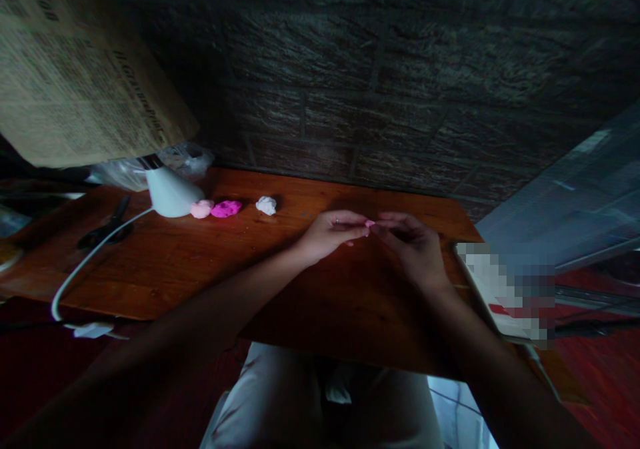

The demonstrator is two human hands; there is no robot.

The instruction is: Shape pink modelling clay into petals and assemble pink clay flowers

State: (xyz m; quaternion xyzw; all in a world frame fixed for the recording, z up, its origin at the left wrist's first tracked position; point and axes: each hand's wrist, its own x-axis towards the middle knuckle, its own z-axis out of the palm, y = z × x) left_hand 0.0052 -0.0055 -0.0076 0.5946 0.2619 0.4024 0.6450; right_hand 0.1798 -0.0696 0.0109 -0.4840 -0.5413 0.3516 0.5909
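Note:
Over the far side of a wooden table [200, 262], my left hand [330, 234] and my right hand [410, 245] meet fingertip to fingertip. Both pinch a tiny pink piece of clay [369, 223] between them. Further left on the table lie three clay lumps: a pale pink lump [201, 208], a magenta lump [226, 208] and a white lump [267, 205]. Neither hand touches those lumps.
A white lamp base [170, 192] with its white cable [90, 255] stands at the back left. Black scissors [107, 229] lie beside it. A newspaper sheet [75, 75] hangs above, with a crumpled plastic bag [185, 161] behind the lamp. A brick-pattern wall [400, 89] backs the table.

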